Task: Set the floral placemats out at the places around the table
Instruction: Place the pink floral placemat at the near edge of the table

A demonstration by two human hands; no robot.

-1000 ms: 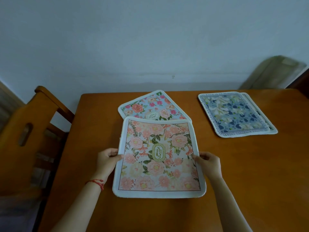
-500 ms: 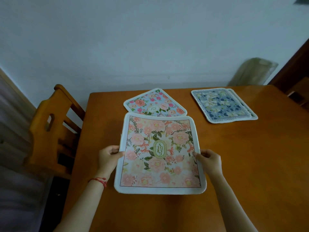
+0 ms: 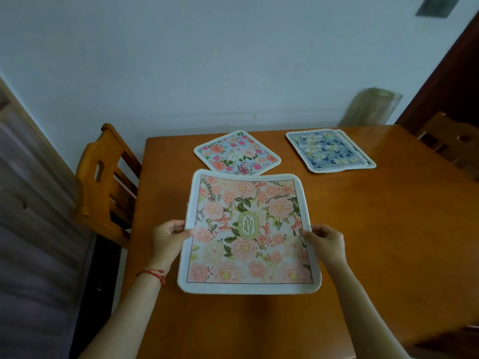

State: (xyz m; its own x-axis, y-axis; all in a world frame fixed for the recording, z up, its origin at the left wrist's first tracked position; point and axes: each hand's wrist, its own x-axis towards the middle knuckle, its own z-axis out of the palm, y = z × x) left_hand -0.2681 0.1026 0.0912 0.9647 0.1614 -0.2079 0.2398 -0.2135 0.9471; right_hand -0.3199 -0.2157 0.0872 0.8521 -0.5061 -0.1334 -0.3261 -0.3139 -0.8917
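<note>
Hiding the blue placemat (image 3: 234, 154)'s near corner — the pink placemat (image 3: 248, 234).

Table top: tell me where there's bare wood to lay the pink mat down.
Bare wood lies on the table right of the pink mat, below the blue mat pair, and along the near edge. A narrower strip runs beside the left hand. The far middle is crowded: the light-blue rose mat sits there.
</note>
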